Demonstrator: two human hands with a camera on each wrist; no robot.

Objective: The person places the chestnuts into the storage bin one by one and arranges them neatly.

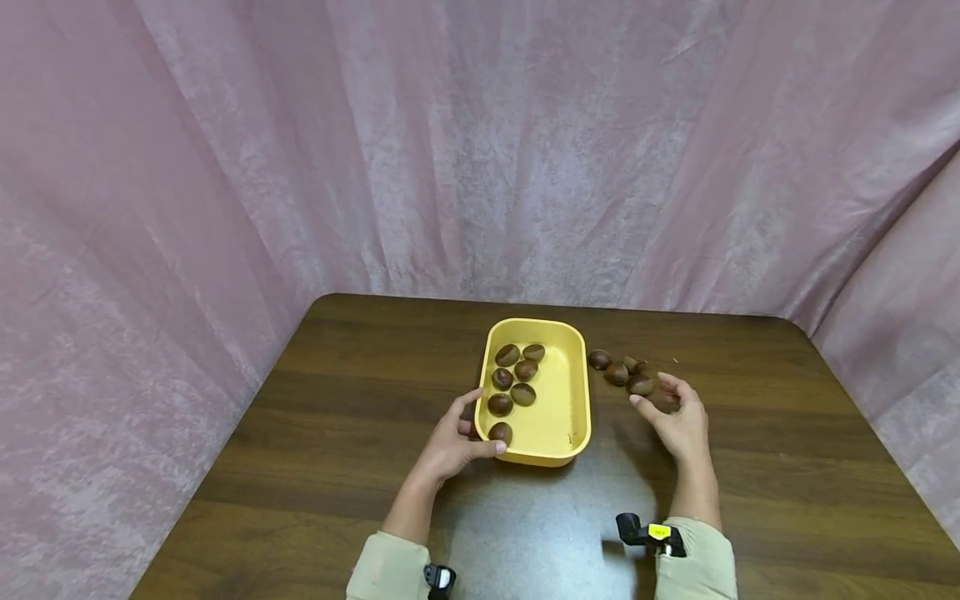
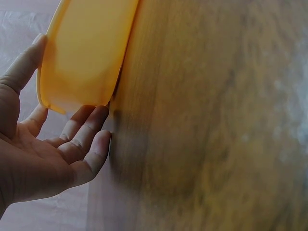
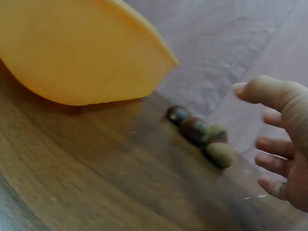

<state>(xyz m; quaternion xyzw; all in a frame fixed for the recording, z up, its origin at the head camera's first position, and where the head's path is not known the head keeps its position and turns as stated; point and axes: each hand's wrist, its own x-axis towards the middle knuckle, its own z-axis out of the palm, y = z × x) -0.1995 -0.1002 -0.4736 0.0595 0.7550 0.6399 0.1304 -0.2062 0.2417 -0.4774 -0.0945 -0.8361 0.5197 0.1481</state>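
A yellow plastic tray (image 1: 555, 408) stands on the table with several brown chestnuts (image 1: 526, 369) inside, mostly along its left side. My left hand (image 1: 447, 446) holds the tray at its near left corner, thumb at the near rim and index finger at the left rim. In the left wrist view, that hand's other fingers curl in below the tray wall (image 2: 82, 62). Right of the tray lies a small cluster of chestnuts (image 1: 617, 373). My right hand (image 1: 684, 423) is beside the nearest one, thumb and fingers spread with nothing held. The right wrist view shows this hand (image 3: 291, 139) apart from the cluster (image 3: 195, 131).
The dark wooden table (image 1: 360, 400) has rounded far corners. Pink velvet curtains (image 1: 525, 167) hang behind it and along both sides. Small pale crumbs (image 3: 262, 196) lie near the loose chestnuts. A strap with a black camera mount (image 1: 652, 533) sits on the right sleeve.
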